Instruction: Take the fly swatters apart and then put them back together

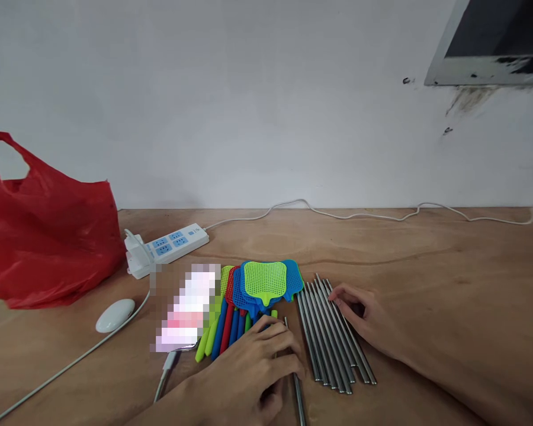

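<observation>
Several slim metal rods point(331, 340), thinner at their far ends, lie side by side on the wooden table. My right hand point(359, 310) is at their upper right edge, its thumb and fingertips pinched together on a rod there. Separate from the bundle, a single metal rod point(298, 399) runs under the curled fingers of my left hand point(260, 370), which are closed around it; the exact grip is partly hidden. Just beyond that hand lies an overlapping pile of plastic fly swatter heads point(265, 279) in lime, blue and red, their coloured handles point(226, 325) pointing toward me.
Left of the swatters lies a blurred-out phone point(189, 307) with a charging cable point(163, 378). A white mouse-shaped object point(115, 315), a power strip point(173, 248) with a plugged-in charger and a red plastic bag point(48, 236) are farther left. A white cord point(350, 216) trails along the wall.
</observation>
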